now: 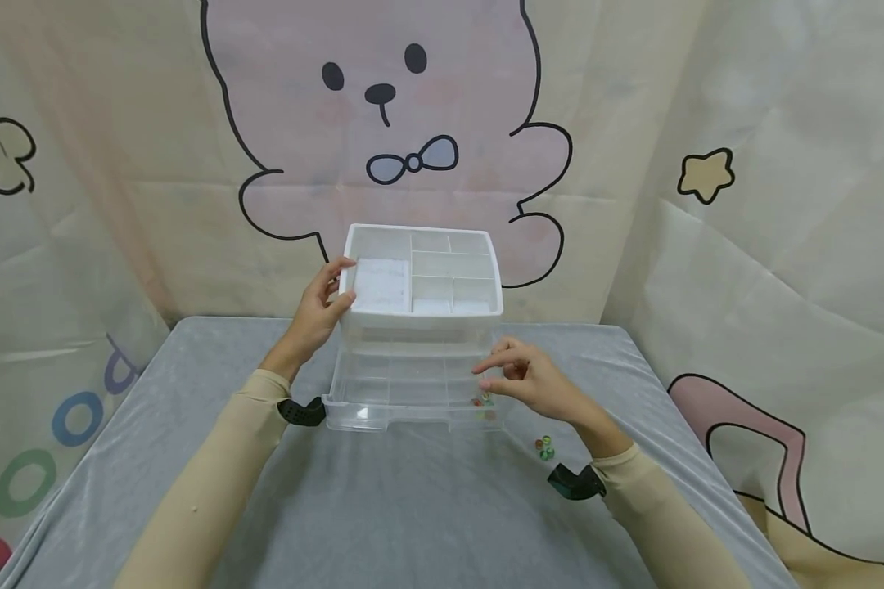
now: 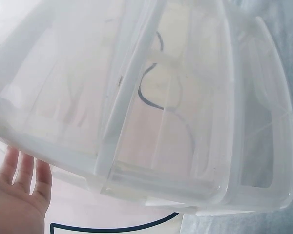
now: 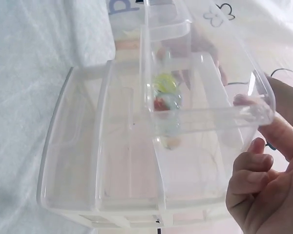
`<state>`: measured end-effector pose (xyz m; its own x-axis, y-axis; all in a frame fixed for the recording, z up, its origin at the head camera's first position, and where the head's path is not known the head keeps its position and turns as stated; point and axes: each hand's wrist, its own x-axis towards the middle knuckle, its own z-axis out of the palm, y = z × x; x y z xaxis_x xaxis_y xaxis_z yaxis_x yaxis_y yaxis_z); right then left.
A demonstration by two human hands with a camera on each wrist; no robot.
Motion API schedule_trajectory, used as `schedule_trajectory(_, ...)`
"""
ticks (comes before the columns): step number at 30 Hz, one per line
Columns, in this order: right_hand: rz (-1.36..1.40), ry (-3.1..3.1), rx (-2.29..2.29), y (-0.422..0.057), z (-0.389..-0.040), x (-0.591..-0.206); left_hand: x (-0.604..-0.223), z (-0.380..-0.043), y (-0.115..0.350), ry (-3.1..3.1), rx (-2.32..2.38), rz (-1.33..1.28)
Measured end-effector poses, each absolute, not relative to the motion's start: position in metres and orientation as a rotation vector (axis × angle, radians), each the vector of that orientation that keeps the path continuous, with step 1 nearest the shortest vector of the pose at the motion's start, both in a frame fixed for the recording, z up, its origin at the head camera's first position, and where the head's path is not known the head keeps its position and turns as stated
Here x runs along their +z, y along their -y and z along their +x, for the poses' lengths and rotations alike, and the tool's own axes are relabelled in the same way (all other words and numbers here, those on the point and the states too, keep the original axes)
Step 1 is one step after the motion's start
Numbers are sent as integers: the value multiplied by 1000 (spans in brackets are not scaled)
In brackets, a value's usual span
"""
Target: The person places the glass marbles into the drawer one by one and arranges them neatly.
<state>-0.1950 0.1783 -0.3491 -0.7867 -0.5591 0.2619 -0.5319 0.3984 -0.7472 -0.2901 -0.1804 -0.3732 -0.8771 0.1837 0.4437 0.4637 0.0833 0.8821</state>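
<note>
A pale wall cloth [image 1: 611, 221] hangs behind everything, printed with a large pink bear [image 1: 383, 147]. Before me is the desk [image 1: 383, 507], under grey cloth. Near its far edge, about midway between the left and right edges, stands the box [image 1: 416, 334], clear and white-rimmed, with a divided tray [image 1: 453, 266] on top. Its lowest drawer [image 1: 416, 417] is pulled out toward me.

My left hand [image 1: 313, 315] grips the left rim of the box near the top, thumb at the front corner and fingers round the side, slightly apart. My right hand [image 1: 534, 380] is at the drawer's right edge: thumb and forefinger a little apart with nothing visible between them, the other fingers curled in. I can't tell whether the tips touch the plastic.

Smallest are the marbles. Some drawer marbles [image 1: 484, 401], red and yellow-green, lie in the drawer's near right corner. The loose marbles [image 1: 545, 447], green and reddish, sit together on the desk, right of the box and near my right wrist.
</note>
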Motion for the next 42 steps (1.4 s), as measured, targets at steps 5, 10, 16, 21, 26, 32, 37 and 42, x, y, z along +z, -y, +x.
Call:
schedule_trajectory(5, -1056, -2544, -1491, -189, -200, -350, -373, -290, 181, 2144, -1877, -651)
schedule_trajectory(10, -1059, -2518, -1524, -199, -202, -353, -373, -289, 180, 2135, -1893, -649)
schedule_trajectory(16, -1054, -2535, -1553, -211, -203, -358, -374, -290, 181, 2126, -1892, -641)
schedule_trajectory(21, -1037, -2540, -1570, -223, -205, -365, -374, -291, 180, 2115, -1901, -643)
schedule_trajectory(26, -955, -2564, -1569, -236, -205, -372, -374, -291, 180, 2112, -1904, -644)
schedule_trajectory(32, -897, -2587, -1578, -248, -205, -380, -373, -291, 181, 2105, -1899, -644)
schedule_trajectory(37, -821, -2595, -1579, -257, -204, -389, -373, -290, 181, 2126, -1889, -637)
schedule_trajectory(42, -756, -2616, -1564, -265, -201, -399, -373, -289, 180, 2137, -1895, -636)
